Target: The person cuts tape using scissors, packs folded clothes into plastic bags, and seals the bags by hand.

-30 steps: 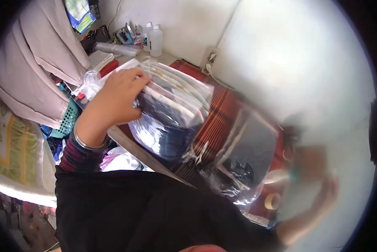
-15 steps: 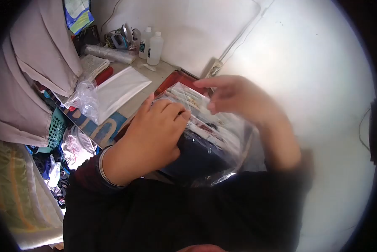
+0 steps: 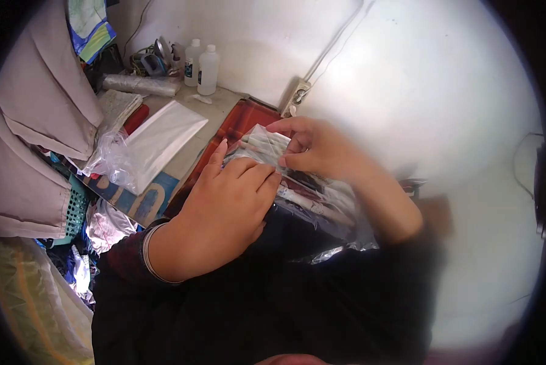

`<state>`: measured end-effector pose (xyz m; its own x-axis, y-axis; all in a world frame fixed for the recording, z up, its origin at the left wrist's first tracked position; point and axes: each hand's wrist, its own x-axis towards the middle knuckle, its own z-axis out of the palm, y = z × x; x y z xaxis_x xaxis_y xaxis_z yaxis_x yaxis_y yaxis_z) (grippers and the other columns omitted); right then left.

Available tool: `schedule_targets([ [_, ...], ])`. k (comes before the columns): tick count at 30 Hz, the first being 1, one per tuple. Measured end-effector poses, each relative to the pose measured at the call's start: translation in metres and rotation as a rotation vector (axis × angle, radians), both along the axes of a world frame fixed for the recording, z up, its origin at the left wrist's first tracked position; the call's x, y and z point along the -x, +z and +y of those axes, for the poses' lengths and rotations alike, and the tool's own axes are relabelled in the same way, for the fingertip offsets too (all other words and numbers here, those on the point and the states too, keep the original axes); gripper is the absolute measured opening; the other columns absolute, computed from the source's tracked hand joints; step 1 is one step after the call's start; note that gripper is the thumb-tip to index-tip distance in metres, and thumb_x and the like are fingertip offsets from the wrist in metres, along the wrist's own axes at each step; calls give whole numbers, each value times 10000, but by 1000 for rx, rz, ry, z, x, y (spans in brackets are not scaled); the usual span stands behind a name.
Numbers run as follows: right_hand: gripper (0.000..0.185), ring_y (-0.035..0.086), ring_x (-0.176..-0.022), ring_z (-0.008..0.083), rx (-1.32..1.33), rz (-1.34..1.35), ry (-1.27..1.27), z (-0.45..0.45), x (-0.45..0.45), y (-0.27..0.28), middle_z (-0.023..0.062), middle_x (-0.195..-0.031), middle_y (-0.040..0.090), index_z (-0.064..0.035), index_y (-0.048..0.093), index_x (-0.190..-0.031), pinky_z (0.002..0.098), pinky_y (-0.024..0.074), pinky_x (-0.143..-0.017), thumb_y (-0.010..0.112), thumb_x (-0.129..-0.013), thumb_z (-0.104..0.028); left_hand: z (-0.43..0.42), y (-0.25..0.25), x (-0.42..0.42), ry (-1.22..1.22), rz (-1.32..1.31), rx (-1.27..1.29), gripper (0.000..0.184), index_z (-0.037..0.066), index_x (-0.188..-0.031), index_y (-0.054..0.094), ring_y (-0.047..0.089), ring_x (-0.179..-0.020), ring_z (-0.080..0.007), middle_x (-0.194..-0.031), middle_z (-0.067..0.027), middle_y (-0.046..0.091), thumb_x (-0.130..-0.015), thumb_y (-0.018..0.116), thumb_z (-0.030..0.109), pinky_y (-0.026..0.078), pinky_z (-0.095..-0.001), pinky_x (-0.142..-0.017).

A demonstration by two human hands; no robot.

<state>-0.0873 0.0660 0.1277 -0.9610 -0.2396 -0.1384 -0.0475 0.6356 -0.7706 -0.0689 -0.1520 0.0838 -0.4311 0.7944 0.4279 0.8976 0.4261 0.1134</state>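
Note:
A clear plastic bag [image 3: 325,201] with folded cloth items inside, pale and dark, lies in front of me close to my body. My left hand [image 3: 224,210] rests across the bag's left side, palm down, its fingers stretched over the plastic and slightly apart. Over the bag's far right part is my right hand [image 3: 315,149], with the index finger extended, the thumb apart from it and the other fingers curled. Its fingertips are at the plastic near the far edge. I see nothing held in it. The near part of the bag is partly hidden by my hands and dark clothing.
A reddish patterned mat [image 3: 239,118] lies under the work. Flat clear plastic sleeves [image 3: 166,143] and a crumpled plastic bag [image 3: 116,159] are to the left. Two bottles [image 3: 208,70] stand by the wall near a power strip [image 3: 298,94]. Grey fabric [image 3: 42,79] hangs at left.
My right hand has lowered and come in to the plastic at the bag's far part; it was blurred and lifted before. My left hand stays on the bag. The camera view has shifted slightly.

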Motion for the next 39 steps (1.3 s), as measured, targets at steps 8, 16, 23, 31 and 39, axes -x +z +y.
schedule_targets([
  [8, 588, 646, -762, 215, -326, 95, -31, -14, -9, 9, 115, -811, 650, -25, 539, -1262, 322, 492, -715, 724, -721, -160, -1, 3, 2, -27, -24, 18, 655, 28, -1244, 533, 482, -1182, -256, -1223, -103, 539, -663, 780, 203, 265, -546, -1084],
  [16, 766, 588, -1062, 348, -404, 236, -114, 7, 9, -8, 233, -1167, 590, -56, 520, -1303, 407, 470, -908, 776, -686, -431, -7, 1, 1, -45, -58, 3, 643, 34, -1240, 535, 479, -1187, -255, -1230, -100, 537, -669, 778, 204, 262, -540, -1086],
  [23, 819, 536, -1124, 307, -462, 107, -57, 13, 21, -20, 203, -1222, 534, -90, 456, -1370, 397, 423, -961, 765, -721, -482, -10, 2, 0, -52, -80, -4, 649, 40, -1242, 528, 481, -1189, -259, -1223, -98, 533, -666, 782, 195, 271, -526, -1087],
  [31, 915, 435, -1273, 324, -240, -23, 212, 31, 10, -6, 227, -1390, 427, -93, 319, -1455, 398, 334, -1062, 739, -748, -494, -10, 2, 10, -42, -109, -176, 685, 29, -1187, 541, 494, -1145, -316, -1176, -128, 532, -580, 829, 161, 348, -448, -1031],
  [39, 932, 418, -1286, 355, -407, -72, 108, 14, 24, -21, 244, -1369, 444, -91, 294, -1463, 389, 334, -1059, 673, -768, -582, -11, 3, 10, 0, -125, -123, 691, 39, -1162, 552, 487, -1152, -318, -1165, -128, 537, -553, 843, 188, 338, -458, -1042],
])
